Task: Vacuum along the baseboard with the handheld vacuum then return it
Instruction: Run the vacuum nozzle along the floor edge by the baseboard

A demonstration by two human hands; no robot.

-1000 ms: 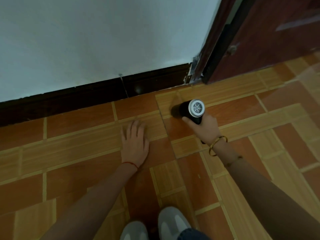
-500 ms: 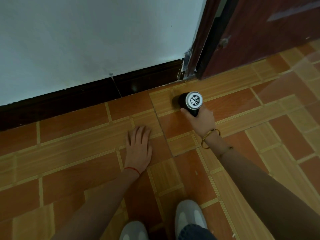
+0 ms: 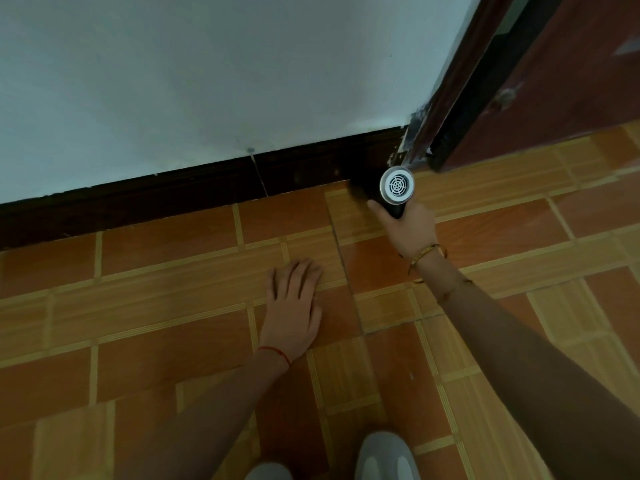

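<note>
Right hand (image 3: 408, 230) pushed vacuum (image 3: 394, 190) forward — now against baseboard (image 3: 207, 192).

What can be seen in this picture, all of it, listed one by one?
vacuum: one, black with a white grilled end, at the baseboard's right end by the door frame
baseboard: one, dark brown, along the foot of the wall
wall: one, pale blue-white, top of view
door frame: one, dark reddish brown, upper right
door: one, reddish brown, far upper right
floor: one, orange and tan tiles, lower part of view
shoes: two, grey-white, bottom edge
bracelet: one, gold, on the right wrist
string: one, red, on the left wrist
left hand: one, flat on the floor
right hand: one, grips the vacuum
</note>
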